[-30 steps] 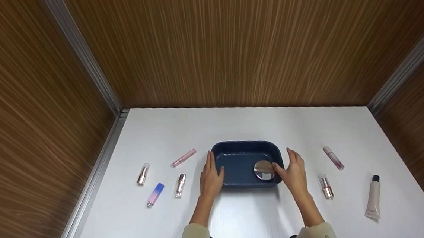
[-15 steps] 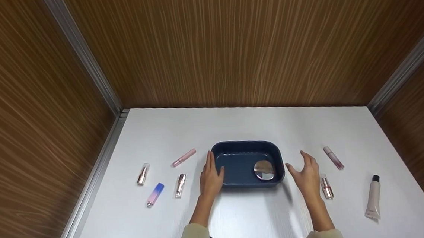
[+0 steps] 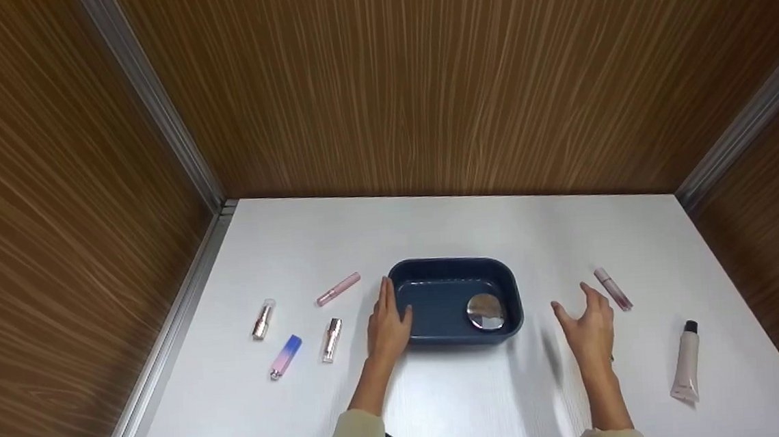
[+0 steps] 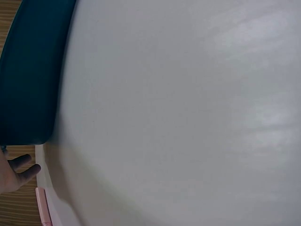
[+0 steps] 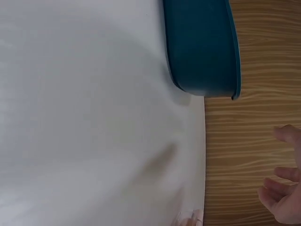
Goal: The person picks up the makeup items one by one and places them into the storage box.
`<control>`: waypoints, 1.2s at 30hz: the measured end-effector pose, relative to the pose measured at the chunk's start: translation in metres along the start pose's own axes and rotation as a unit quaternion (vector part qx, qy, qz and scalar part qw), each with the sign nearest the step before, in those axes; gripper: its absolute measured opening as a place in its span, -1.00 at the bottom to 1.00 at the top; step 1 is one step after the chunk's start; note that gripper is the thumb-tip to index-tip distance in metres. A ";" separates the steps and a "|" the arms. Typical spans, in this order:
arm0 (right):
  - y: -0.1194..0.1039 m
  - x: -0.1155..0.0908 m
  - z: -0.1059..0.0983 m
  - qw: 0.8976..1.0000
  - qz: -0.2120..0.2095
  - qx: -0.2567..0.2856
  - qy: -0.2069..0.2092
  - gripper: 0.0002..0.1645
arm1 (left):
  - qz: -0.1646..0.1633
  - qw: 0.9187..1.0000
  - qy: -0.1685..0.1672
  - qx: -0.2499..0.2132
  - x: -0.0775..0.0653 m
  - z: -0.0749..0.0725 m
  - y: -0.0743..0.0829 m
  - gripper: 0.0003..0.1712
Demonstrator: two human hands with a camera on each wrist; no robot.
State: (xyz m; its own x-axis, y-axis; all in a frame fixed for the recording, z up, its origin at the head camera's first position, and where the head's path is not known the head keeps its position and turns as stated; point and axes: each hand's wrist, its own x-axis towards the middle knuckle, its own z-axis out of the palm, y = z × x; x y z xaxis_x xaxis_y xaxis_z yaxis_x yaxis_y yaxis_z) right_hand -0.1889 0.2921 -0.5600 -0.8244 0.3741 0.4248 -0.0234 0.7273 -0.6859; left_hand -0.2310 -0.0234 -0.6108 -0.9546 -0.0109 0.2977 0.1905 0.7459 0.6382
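Note:
My left hand (image 3: 388,332) rests against the left end of a dark blue rectangular tray (image 3: 439,342), its fingers straight along the rim. Inside the tray, at its right side, lies a round shiny compact (image 3: 485,312). Off to the tray's right, my right hand (image 3: 590,329) hovers over the table with thumb and fingers spread, holding nothing. It covers almost all of a lipstick beneath it. Just beyond its fingertips lies a lip gloss tube (image 3: 613,289). In the right wrist view, the fingers (image 5: 277,193) show apart from the tray's end (image 5: 202,52).
Left of the tray lie a pink lip gloss tube (image 3: 338,289), two clear-capped lipsticks (image 3: 263,320) and a blue-pink lipstick (image 3: 285,357). A squeeze tube (image 3: 685,364) with a black cap lies far right. Wood-grain panels (image 3: 421,86) border the white table (image 3: 444,406).
My right hand has left the compact in the tray and moved right, over the lipstick on the table. The left hand and the tray have stayed in place.

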 end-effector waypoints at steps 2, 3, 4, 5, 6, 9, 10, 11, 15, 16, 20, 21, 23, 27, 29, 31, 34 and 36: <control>0.003 0.000 -0.003 1.000 0.007 -0.001 0.001 -0.32 | 0.000 1.000 0.002 0.000 0.000 0.000 0.000 -0.23; 0.004 0.000 -0.004 1.000 0.010 -0.001 0.003 -0.32 | 0.000 1.000 0.002 0.000 0.000 0.000 0.000 -0.23; 0.005 -0.001 -0.005 1.000 0.014 -0.002 0.005 -0.32 | 0.000 1.000 0.003 0.000 0.000 0.000 0.000 -0.23; 0.007 -0.001 -0.006 1.000 0.018 -0.003 0.005 -0.32 | -0.001 1.000 0.004 0.001 0.000 0.000 0.000 -0.22; 0.008 -0.001 -0.007 1.000 0.022 -0.005 0.005 -0.33 | 0.000 1.000 0.007 0.001 0.000 0.000 0.000 -0.23; 0.014 -0.004 -0.011 0.999 0.038 -0.009 0.007 -0.32 | 0.000 1.000 0.005 0.004 -0.001 0.000 0.000 -0.23; 0.015 -0.005 -0.013 0.999 0.043 -0.009 0.006 -0.32 | 0.001 1.000 0.007 0.004 -0.001 0.001 0.000 -0.23; 0.016 -0.006 -0.014 0.999 0.048 -0.009 0.005 -0.32 | 0.003 1.000 0.008 0.004 -0.001 0.001 0.000 -0.23; 0.022 -0.009 -0.020 0.998 0.060 -0.006 0.005 -0.32 | 0.006 1.000 0.011 0.002 0.000 0.001 0.000 -0.24; 0.024 -0.010 -0.022 0.998 0.063 -0.006 0.006 -0.32 | 0.005 1.000 0.010 0.003 0.000 0.000 0.000 -0.24; 0.031 -0.014 -0.027 0.997 0.077 -0.009 0.013 -0.33 | -0.002 1.000 0.001 0.007 0.000 0.000 0.000 -0.24; 0.032 -0.016 -0.029 0.997 0.081 -0.011 0.014 -0.33 | -0.004 1.000 -0.002 0.009 0.000 0.000 0.000 -0.24; 0.035 -0.017 -0.030 0.996 0.090 -0.016 0.015 -0.33 | -0.006 1.000 -0.004 0.008 0.001 0.000 0.000 -0.24; 0.041 -0.019 -0.035 0.993 0.110 -0.031 0.008 -0.32 | -0.007 1.000 -0.003 0.003 0.001 -0.001 0.000 -0.24; 0.044 -0.021 -0.037 0.992 0.119 -0.038 0.005 -0.31 | -0.004 1.000 0.001 0.000 0.000 -0.001 0.000 -0.24; 0.047 -0.023 -0.040 0.991 0.126 -0.042 0.004 -0.31 | -0.001 1.000 0.006 -0.003 0.000 0.000 0.000 -0.24; 0.052 -0.025 -0.043 0.989 0.139 -0.044 -0.001 -0.31 | 0.003 1.000 0.010 -0.005 0.000 0.000 0.000 -0.24; 0.055 -0.025 -0.044 0.988 0.147 -0.045 -0.006 -0.31 | 0.004 1.000 0.012 -0.004 0.000 0.001 -0.001 -0.25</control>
State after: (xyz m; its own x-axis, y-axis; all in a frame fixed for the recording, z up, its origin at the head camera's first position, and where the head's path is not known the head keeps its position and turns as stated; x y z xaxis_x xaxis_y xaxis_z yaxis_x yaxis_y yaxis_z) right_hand -0.1444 0.3483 -0.5828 -0.7945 0.5703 0.2086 0.2669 0.6365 -0.7236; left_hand -0.2315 -0.0233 -0.6118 -0.9475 -0.0206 0.3190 0.2001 0.7402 0.6420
